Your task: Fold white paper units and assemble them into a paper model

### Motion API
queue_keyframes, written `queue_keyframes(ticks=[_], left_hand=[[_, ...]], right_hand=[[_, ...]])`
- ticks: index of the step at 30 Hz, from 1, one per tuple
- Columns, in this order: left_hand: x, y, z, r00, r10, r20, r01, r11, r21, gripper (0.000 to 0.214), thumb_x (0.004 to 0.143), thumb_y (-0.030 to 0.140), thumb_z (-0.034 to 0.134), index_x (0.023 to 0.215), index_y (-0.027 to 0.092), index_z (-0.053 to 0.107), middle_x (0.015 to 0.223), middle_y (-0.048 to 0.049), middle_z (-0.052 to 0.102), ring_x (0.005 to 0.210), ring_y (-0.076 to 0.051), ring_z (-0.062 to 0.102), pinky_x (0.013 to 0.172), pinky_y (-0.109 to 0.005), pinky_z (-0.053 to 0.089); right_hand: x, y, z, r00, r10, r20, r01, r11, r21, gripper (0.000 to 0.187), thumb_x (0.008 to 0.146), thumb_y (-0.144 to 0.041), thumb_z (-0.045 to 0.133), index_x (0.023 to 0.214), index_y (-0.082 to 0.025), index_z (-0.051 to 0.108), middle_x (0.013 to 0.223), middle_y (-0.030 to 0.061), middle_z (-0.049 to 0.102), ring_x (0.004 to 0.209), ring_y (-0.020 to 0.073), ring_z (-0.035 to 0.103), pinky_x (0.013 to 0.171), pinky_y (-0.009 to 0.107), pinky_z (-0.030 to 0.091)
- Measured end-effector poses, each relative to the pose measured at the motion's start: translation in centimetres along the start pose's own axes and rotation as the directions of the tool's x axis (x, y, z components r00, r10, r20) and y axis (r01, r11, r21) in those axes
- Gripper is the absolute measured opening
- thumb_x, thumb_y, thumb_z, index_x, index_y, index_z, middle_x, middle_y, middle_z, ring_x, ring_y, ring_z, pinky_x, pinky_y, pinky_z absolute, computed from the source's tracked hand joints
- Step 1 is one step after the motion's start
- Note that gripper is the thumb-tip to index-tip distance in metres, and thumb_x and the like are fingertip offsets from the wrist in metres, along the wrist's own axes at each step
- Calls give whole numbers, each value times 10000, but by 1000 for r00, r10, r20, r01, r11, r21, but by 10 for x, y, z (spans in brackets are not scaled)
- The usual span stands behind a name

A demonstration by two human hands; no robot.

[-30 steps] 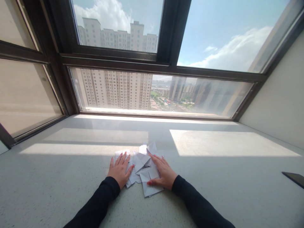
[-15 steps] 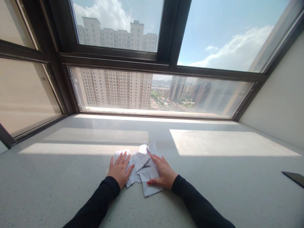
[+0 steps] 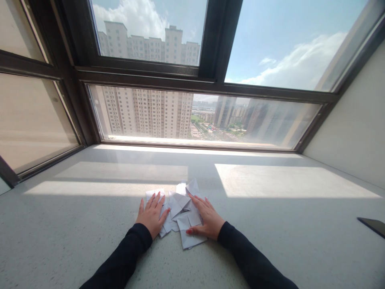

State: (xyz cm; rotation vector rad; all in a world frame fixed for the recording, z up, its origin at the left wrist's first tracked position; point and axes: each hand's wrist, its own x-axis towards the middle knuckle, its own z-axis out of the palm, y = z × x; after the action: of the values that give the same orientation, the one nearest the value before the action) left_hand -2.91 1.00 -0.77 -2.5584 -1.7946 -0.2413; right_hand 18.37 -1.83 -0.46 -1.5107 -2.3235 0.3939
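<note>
Several folded pieces of white paper (image 3: 177, 204) lie in a loose, overlapping heap on the pale speckled sill. On the left side of the heap rests my left hand (image 3: 152, 214), palm down with its fingers spread over a folded piece. My right hand (image 3: 207, 218) lies over the right side, fingers stretched forward and thumb apart, on top of a squarish folded paper (image 3: 189, 241) at the near edge. Parts of the papers under both palms are hidden.
Beyond the sill (image 3: 270, 233) stands a dark-framed window (image 3: 204, 146) with tall buildings outside. A flat dark object (image 3: 373, 225) sits at the far right edge, partly cut off. A white wall (image 3: 355, 120) bounds the right side. Patches of sunlight fall across the sill.
</note>
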Motion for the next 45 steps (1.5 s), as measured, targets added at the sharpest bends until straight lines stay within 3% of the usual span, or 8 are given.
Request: queue_keyframes(ticks=[17,45], left_hand=[[1,-3,6,999,22,-50,-23,1000,-21,471,805,415,253,1207,214,394,1306,-75,328,1194,-239,271,948,-510,157],[1,-2,4,1000,13,-12,-13,1000,-10,482,808,413,240,1221,204,372,1324,-64,292,1210,-232,236,957,-500,143]], right_hand=[[0,2,2,1000,-13,-8,13,1000,-15,959,561,-630,514,1313,-183,122,1318,120,294,1212,287,212,966,497,112],[-1,0,0,1000,-2,-4,2,1000,-1,957,556,-650,501,1304,-158,164,1319,118,294,1213,278,214,976,491,103]])
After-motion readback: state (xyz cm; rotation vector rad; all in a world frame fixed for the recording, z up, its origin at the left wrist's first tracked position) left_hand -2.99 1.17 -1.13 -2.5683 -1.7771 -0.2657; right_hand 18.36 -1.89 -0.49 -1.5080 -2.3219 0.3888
